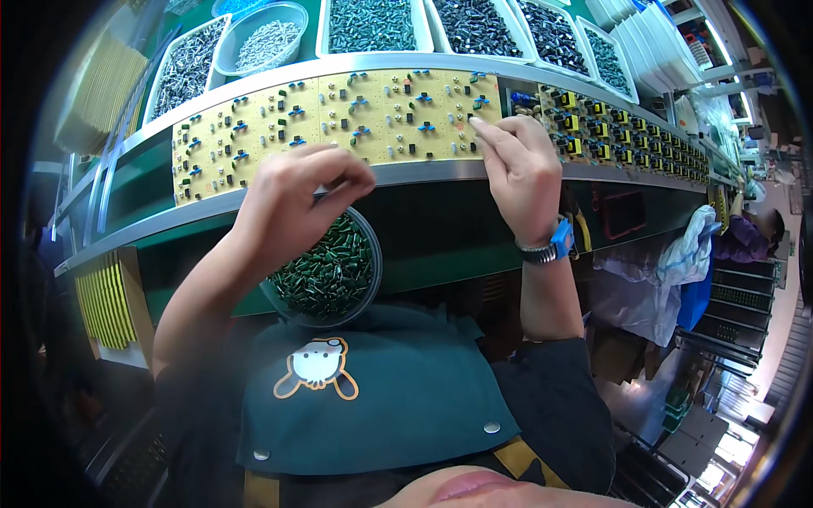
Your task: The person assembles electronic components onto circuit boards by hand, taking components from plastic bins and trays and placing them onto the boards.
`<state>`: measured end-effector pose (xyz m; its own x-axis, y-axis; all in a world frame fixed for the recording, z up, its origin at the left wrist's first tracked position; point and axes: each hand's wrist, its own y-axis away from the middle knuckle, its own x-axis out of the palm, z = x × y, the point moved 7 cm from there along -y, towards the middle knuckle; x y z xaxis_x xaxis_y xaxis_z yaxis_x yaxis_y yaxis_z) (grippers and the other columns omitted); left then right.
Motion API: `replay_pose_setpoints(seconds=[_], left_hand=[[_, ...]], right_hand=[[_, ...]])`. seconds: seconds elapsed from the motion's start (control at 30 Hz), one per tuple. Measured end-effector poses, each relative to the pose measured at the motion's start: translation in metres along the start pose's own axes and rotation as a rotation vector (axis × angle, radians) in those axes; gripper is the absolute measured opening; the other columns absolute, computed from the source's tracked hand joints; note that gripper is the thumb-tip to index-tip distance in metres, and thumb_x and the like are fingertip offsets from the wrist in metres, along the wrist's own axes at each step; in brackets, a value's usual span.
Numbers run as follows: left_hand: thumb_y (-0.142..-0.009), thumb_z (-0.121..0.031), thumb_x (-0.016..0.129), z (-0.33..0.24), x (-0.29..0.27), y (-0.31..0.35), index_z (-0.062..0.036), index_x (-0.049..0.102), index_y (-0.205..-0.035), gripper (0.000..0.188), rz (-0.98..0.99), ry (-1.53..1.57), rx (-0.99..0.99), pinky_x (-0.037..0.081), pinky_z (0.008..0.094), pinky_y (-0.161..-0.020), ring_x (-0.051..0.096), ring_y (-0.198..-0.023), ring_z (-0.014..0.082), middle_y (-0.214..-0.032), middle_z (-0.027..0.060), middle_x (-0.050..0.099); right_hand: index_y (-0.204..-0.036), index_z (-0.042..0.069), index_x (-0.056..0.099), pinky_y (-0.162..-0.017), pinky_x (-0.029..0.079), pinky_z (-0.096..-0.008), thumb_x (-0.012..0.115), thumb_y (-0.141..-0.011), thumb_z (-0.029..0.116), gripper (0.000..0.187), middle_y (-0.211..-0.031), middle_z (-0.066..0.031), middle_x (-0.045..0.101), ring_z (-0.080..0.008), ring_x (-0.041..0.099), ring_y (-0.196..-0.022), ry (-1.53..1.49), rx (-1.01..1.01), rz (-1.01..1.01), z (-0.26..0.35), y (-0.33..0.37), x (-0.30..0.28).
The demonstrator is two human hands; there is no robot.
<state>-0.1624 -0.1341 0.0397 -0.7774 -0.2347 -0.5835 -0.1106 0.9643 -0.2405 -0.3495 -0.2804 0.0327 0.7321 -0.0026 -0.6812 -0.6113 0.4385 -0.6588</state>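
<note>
A row of tan circuit boards lies in a metal-edged rail, fitted with small blue, black, green and grey components. My right hand is over the right end of this row, thumb and fingers drawn together at the board's surface; whatever they pinch is too small to make out. My left hand hovers at the rail's near edge, above a round clear tub full of small green components with wire leads. Its fingers are curled together, and anything between them is hidden.
Behind the rail stand white bins of loose components and a round bowl of pale parts. Boards with yellow-and-black parts continue along the rail to the right. Yellow-handled pliers lie near my right wrist. Another person is at far right.
</note>
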Motion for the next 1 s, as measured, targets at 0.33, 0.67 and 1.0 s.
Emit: replay_pose_setpoints(seconds=[0.33, 0.67, 1.0], left_hand=[[-0.085, 0.001, 0.074, -0.003, 0.032, -0.065, -0.0013, 0.072, -0.092, 0.007, -0.073, -0.31, 0.45, 0.052, 0.0333, -0.074, 0.061, -0.081, 0.0223, -0.09, 0.0068, 0.068], [-0.082, -0.001, 0.073, 0.0, 0.039, -0.067, -0.0026, 0.07, -0.091, 0.009, -0.046, -0.37, 0.489, 0.052, 0.0348, -0.077, 0.059, -0.086, 0.025, -0.092, 0.0078, 0.066], [-0.081, -0.003, 0.071, 0.003, 0.043, -0.066, -0.0026, 0.07, -0.092, 0.012, -0.021, -0.45, 0.534, 0.052, 0.0358, -0.077, 0.059, -0.085, 0.0257, -0.092, 0.0083, 0.064]], right_hand=[[-0.102, 0.002, 0.065, -0.056, 0.047, -0.0297, 0.08, -0.088, 0.009, 0.021, -0.076, -0.0057, 0.067, -0.0151, 0.057, -0.059, -0.763, 0.599, 0.689, 0.081, 0.075, 0.068], [-0.091, 0.003, 0.062, -0.055, 0.045, -0.0321, 0.073, -0.092, 0.012, 0.015, -0.07, -0.0072, 0.063, -0.0207, 0.054, -0.056, -0.714, 0.466, 0.603, 0.087, 0.078, 0.076], [-0.085, 0.002, 0.061, -0.056, 0.045, -0.033, 0.07, -0.092, 0.008, 0.013, -0.07, -0.0081, 0.063, -0.0212, 0.051, -0.056, -0.69, 0.542, 0.621, 0.088, 0.078, 0.079]])
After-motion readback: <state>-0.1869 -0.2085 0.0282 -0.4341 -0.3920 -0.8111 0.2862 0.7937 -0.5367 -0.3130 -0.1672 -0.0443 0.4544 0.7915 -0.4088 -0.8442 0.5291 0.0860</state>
